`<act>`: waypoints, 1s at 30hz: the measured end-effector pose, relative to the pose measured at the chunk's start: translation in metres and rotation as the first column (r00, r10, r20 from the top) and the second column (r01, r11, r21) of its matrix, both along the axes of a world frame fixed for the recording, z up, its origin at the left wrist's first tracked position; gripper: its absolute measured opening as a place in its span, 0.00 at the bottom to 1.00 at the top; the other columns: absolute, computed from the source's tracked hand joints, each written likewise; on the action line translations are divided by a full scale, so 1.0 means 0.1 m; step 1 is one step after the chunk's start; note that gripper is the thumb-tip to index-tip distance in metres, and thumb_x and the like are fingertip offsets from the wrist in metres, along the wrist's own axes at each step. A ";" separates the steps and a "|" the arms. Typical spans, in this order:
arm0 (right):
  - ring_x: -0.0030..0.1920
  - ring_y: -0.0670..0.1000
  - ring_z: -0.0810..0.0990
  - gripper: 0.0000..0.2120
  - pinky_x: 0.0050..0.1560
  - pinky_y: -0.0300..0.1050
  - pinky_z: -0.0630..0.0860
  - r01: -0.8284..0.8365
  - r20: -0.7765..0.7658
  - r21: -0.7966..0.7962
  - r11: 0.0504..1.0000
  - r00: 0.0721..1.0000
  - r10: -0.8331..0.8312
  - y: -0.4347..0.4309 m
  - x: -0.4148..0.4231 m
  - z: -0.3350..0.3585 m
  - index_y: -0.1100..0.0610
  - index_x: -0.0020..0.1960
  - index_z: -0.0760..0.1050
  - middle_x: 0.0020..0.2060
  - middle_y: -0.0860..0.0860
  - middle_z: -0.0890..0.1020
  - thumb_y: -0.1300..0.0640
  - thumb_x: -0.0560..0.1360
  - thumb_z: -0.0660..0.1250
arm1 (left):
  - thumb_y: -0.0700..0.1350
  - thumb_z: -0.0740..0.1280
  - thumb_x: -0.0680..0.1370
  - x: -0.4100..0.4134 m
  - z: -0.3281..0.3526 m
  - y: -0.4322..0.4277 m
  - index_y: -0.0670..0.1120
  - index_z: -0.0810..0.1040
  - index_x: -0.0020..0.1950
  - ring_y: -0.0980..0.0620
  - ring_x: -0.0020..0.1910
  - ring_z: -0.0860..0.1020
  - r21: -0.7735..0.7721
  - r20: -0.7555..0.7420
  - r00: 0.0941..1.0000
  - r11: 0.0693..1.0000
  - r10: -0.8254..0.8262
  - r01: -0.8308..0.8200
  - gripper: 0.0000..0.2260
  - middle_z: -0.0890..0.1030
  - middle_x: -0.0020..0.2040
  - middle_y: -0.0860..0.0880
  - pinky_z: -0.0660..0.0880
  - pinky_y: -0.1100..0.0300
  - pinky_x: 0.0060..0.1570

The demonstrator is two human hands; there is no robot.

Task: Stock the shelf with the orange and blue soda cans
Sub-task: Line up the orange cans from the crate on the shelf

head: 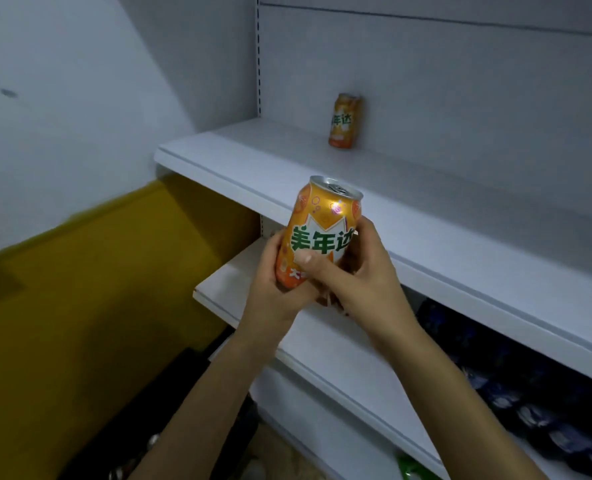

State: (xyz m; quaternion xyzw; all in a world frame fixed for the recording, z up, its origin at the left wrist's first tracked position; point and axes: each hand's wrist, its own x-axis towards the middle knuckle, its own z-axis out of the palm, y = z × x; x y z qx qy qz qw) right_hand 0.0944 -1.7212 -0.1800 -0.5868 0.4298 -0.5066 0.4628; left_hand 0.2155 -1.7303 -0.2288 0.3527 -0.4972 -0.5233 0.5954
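2 orange cans are in view. The first, an orange aluminium soda can with green lettering and a silver top (322, 233), is held off the shelving, nearly upright with a slight tilt. It sits in front of the edge of the upper white shelf board (218, 161) and above the middle white shelf board (322, 344). 2 hands hold it. The left hand (273, 282) wraps the lower left side, its fingers curled round behind the can. The right hand (356, 278) grips the lower right side with its thumb pressed flat across the front label; its other fingers curl behind the can and are mostly hidden.

The second orange soda can (344, 121) stands upright, alone, at the back of the upper board, against the pale grey back panel (460, 98) and well apart from the held one.

Dark blue cans (529, 396) lie in rows on the middle board at the right, under the upper board. They are shadowed and blurred, so I cannot tell their number.

1 slotted upright strip (258, 64) runs down the left edge of the back panel. To the left of the shelving is 1 yellow wall panel (97, 289) below a grey wall. 1 green object (408, 467), too blurred to name, shows under the middle board. Both forearms cross in front of that board.
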 end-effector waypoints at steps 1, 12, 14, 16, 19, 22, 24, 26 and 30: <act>0.53 0.40 0.80 0.30 0.52 0.38 0.79 0.034 -0.013 -0.011 0.999 0.999 -0.034 -0.07 -0.01 0.04 0.48 0.67 0.66 0.55 0.44 0.80 0.58 0.69 0.75 | 0.34 0.70 0.71 -0.03 0.05 -0.11 0.48 0.69 0.67 0.50 0.57 0.80 -0.031 0.015 1.000 0.999 -0.016 0.017 0.26 0.81 0.56 0.50 0.79 0.58 0.48; 0.47 0.43 0.79 0.30 0.47 0.40 0.76 0.444 -0.172 0.015 0.896 0.884 -0.435 -1.79 -0.14 0.26 0.53 0.58 0.65 0.47 0.44 0.77 0.64 0.63 0.78 | 0.71 0.56 0.70 0.47 0.29 -1.96 0.54 0.56 0.76 0.58 0.64 0.69 -0.253 0.876 0.466 0.939 0.121 0.233 0.39 0.71 0.66 0.57 0.68 0.64 0.59; 0.52 0.49 0.78 0.31 0.51 0.43 0.74 0.511 -0.212 0.036 0.859 0.844 -0.493 -2.17 -0.19 0.20 0.54 0.60 0.65 0.50 0.47 0.77 0.63 0.64 0.78 | 0.76 0.43 0.68 0.61 0.25 -2.26 0.54 0.62 0.75 0.54 0.66 0.68 -0.313 0.935 0.269 0.897 0.233 0.311 0.42 0.71 0.69 0.54 0.66 0.58 0.62; 0.53 0.49 0.77 0.32 0.51 0.43 0.73 0.558 -0.231 0.061 0.828 0.815 -0.532 -2.49 -0.22 0.17 0.55 0.62 0.65 0.52 0.48 0.76 0.61 0.64 0.78 | 0.77 0.40 0.68 0.66 0.23 -2.45 0.54 0.66 0.72 0.54 0.66 0.68 -0.324 0.943 0.202 0.865 0.263 0.383 0.42 0.71 0.69 0.54 0.63 0.59 0.65; 0.53 0.49 0.75 0.33 0.53 0.43 0.72 0.602 -0.245 0.061 0.796 0.782 -0.573 -2.91 -0.24 0.15 0.56 0.64 0.63 0.52 0.48 0.74 0.60 0.65 0.78 | 0.71 0.45 0.71 0.63 0.19 -2.54 0.56 0.68 0.71 0.58 0.66 0.67 -0.334 0.941 0.212 0.824 0.264 0.458 0.35 0.70 0.68 0.58 0.59 0.63 0.65; 0.58 0.53 0.75 0.35 0.60 0.49 0.74 0.650 -0.257 0.054 0.758 0.743 -0.618 -3.29 -0.31 0.12 0.58 0.65 0.62 0.58 0.53 0.75 0.61 0.65 0.78 | 0.69 0.45 0.71 0.64 0.17 -2.55 0.56 0.69 0.70 0.60 0.64 0.68 -0.334 0.934 0.276 0.822 0.225 0.461 0.33 0.71 0.66 0.60 0.61 0.65 0.63; 0.61 0.56 0.75 0.36 0.62 0.52 0.73 0.679 -0.277 0.045 0.732 0.713 -0.644 -3.50 -0.35 0.11 0.59 0.66 0.62 0.62 0.55 0.74 0.60 0.65 0.78 | 0.67 0.47 0.72 0.65 0.16 -2.56 0.56 0.72 0.68 0.60 0.62 0.69 -0.353 0.924 0.306 0.818 0.229 0.454 0.31 0.72 0.64 0.61 0.62 0.65 0.61; 0.63 0.57 0.74 0.37 0.63 0.54 0.72 0.696 -0.314 0.012 0.717 0.684 -0.659 -3.64 -0.39 0.10 0.59 0.67 0.61 0.63 0.56 0.74 0.60 0.65 0.78 | 0.65 0.53 0.74 0.64 0.13 -2.56 0.54 0.77 0.61 0.58 0.56 0.75 -0.437 0.887 0.355 0.786 0.295 0.438 0.25 0.77 0.57 0.60 0.68 0.64 0.55; 0.62 0.55 0.75 0.41 0.60 0.50 0.74 0.755 -0.303 -0.093 0.649 0.599 -0.741 -3.74 -0.39 -0.04 0.59 0.69 0.61 0.64 0.56 0.74 0.60 0.62 0.79 | 0.62 0.58 0.73 0.64 0.07 -2.57 0.55 0.81 0.53 0.60 0.46 0.79 -0.524 0.842 0.388 0.738 0.375 0.425 0.18 0.80 0.49 0.61 0.75 0.64 0.45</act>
